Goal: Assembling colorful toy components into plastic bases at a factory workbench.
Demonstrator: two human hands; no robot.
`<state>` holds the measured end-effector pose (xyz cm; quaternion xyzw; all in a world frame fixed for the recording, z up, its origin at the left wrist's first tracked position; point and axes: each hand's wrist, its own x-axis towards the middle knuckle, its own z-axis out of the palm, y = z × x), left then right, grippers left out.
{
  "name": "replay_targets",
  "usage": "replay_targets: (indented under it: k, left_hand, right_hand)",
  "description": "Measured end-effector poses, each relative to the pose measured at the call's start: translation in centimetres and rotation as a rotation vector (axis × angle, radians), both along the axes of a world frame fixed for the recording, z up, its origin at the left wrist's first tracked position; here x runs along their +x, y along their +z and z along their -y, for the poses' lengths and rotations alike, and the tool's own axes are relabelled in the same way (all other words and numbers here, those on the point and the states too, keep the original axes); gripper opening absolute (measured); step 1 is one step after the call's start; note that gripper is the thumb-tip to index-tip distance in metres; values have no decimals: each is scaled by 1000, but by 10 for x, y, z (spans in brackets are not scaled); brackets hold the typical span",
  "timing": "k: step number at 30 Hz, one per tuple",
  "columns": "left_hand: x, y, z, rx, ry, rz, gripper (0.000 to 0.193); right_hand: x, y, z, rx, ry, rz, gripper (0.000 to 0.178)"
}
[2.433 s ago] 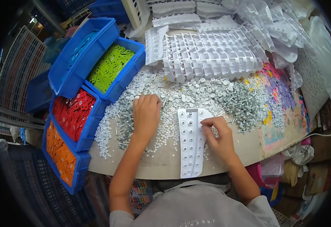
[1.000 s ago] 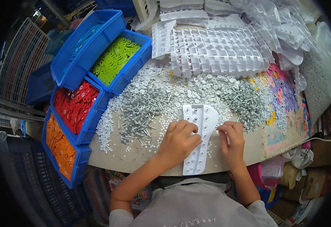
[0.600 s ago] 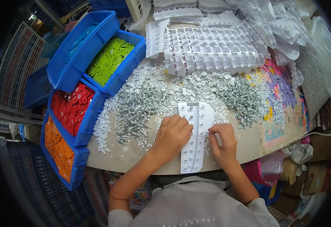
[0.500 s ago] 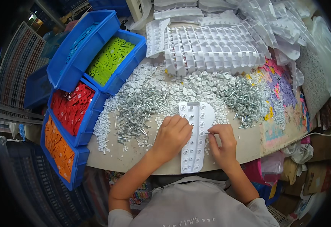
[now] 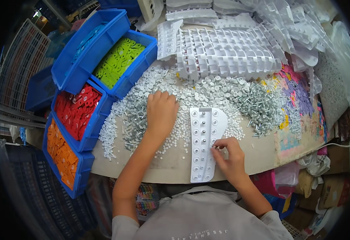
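Observation:
A white plastic panel [image 5: 202, 168] with one rounded side lies lengthwise in front of me. Round caps line both its edges, and small metal pieces stand along its middle channel. My right hand [image 5: 231, 158] is at the panel's right edge, thumb and forefinger pinched together; whatever is between them is too small to make out. My left hand [image 5: 161, 112] reaches into the heap of metal screws [image 5: 137, 120], left of the panel. Its fingers curl downward and their tips are hidden, so what they hold does not show.
Blue bins on the left hold green [image 5: 117, 60], red [image 5: 77, 110] and orange pieces [image 5: 61, 154]. White ribbed panels [image 5: 227, 52] are stacked at the back. Loose white caps [image 5: 207, 90], more screws [image 5: 255, 106] and purple pieces [image 5: 299, 94] cover the table's far side.
My left hand has moved from the panel up and left to the screw heap. My right hand has shifted slightly left and down, bringing its fingertips together over the panel's edge.

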<state>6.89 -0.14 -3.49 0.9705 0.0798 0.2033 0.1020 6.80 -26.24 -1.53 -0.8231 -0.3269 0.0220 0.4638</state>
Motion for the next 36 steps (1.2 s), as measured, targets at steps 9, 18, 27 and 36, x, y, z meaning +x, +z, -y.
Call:
replay_targets:
  k: [9,18,27,36]
  left_hand:
    - [4,-7,-3,-62,50,2,11]
    - [-33,34,28,-631,-29,36,26]
    - [-75,30,70,-1081,-190,-89,19]
    - [-85,10,87,-592,-309,2,12]
  right_hand:
    - [-3,-6,-6,-40,70,-38,21]
    - [7,7,-7,-152,223,224,22]
    - [75,0,54,-482,-156,423,24]
    - [97,-7,57,-569,69,570,21]
